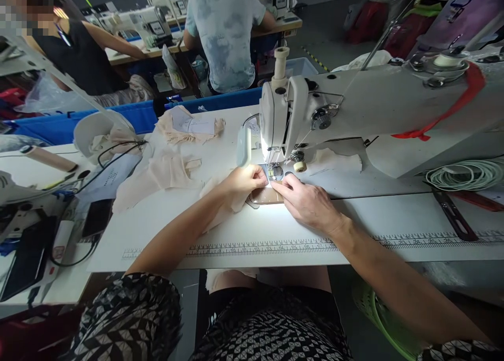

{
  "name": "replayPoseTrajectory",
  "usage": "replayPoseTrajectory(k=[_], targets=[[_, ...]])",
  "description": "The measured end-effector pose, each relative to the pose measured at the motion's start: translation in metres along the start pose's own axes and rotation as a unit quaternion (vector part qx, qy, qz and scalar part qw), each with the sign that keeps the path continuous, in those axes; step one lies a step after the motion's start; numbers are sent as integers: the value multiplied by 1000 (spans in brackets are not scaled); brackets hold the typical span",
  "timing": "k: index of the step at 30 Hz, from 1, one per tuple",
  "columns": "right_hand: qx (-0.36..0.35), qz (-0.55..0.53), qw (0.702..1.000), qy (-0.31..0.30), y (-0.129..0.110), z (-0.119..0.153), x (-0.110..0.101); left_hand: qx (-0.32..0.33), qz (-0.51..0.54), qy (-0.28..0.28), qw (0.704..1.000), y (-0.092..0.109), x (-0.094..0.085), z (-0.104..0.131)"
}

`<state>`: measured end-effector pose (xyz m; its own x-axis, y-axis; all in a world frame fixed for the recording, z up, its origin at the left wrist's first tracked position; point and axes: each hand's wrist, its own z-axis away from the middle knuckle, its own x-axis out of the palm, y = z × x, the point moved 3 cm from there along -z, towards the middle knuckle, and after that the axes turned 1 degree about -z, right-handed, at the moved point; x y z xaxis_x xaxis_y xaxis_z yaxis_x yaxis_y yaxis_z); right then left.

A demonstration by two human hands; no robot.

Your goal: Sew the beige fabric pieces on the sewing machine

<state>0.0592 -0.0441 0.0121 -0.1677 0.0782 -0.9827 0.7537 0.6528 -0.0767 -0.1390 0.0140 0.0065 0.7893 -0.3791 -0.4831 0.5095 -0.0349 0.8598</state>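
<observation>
A white sewing machine (275, 114) stands over the table, its lit needle area just beyond both hands. My left hand (247, 180), fingers pressed together, grips pale fabric (225, 206) just left of the presser foot. My right hand (309, 199) is on the right of the foot, thumb and fingers closed at the edge of the same work; what they hold there is too small to make out. A brown plate (265, 195) lies below the fingertips. More beige fabric pieces (161, 174) lie left of my left hand, and another piece (334, 161) is behind my right hand.
A printed ruler (252, 248) runs along the table's front edge. Dark thin tool (452, 214) and coiled pale cord (464, 174) lie at the right. A fabric bundle with paper (192, 125) is at the back. At the left are a phone (96, 219) and cables. Two people sit beyond.
</observation>
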Motion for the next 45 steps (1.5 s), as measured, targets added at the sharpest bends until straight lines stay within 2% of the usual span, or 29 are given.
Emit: replayPoseTrajectory(k=[4, 7, 9, 11, 14, 16, 21, 24, 29, 32, 45], targets=[[-4, 30, 999, -18, -3, -2, 1, -9, -68, -26, 997, 0, 0, -3], [-19, 45, 999, -6, -5, -3, 2, 26, -165, 10, 986, 3, -3, 0], [-24, 52, 998, 0, -6, -4, 2, 103, -243, 61, 963, 9, -3, 8], [-21, 55, 998, -2, -7, -5, 2, 215, -307, 83, 923, 15, 0, 20], [-21, 54, 998, -7, -7, -6, 2, 351, -372, 51, 858, 14, 10, 40], [-25, 51, 998, -8, -7, -7, 1, 382, -404, 30, 831, 8, 14, 48], [-12, 34, 999, -19, -8, -7, -2, 383, -447, 26, 808, -5, 21, 52], [-5, 19, 1000, -11, -5, -6, -6, 373, -460, 46, 804, -2, 27, 53], [48, -5, 999, 11, 12, -3, -5, 309, -503, 87, 802, 6, 41, 49], [63, -5, 998, 16, 19, -1, -2, 292, -513, 103, 800, 7, 46, 43], [52, -44, 997, 35, 24, 3, 4, 287, -490, 106, 816, 2, 47, 34]])
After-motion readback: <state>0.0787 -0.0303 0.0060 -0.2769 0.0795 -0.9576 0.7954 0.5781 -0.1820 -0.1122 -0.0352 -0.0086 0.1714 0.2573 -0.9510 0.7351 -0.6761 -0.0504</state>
